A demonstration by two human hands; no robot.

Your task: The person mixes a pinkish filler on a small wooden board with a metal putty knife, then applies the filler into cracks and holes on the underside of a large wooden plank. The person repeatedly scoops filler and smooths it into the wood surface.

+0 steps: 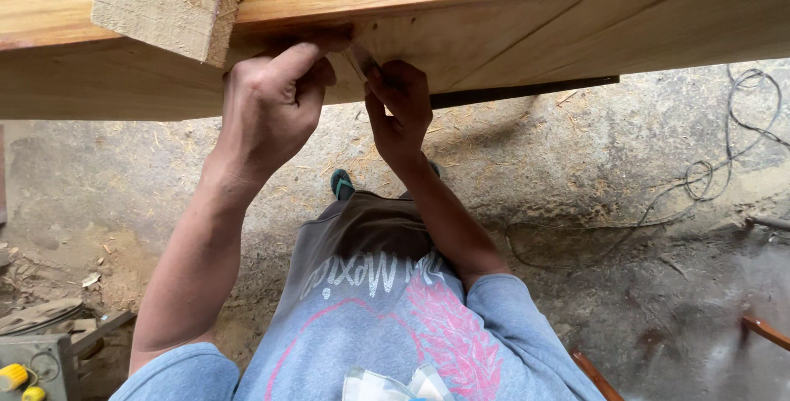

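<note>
A thick pale wooden board spans the top of the view, seen from its near edge. My left hand is curled, and its forefinger presses against the board's lower edge. My right hand is just to the right, pinching a thin pale strip against the same edge. The two hands almost touch at the strip. What the strip is made of is too small to tell. A rough wooden block lies on the board above my left hand, with pinkish fibres on top.
A dark flat bar runs under the board on the right. A thin cable loops over the dusty concrete floor. A grey machine with yellow knobs sits bottom left. My foot in a green sandal stands below the hands.
</note>
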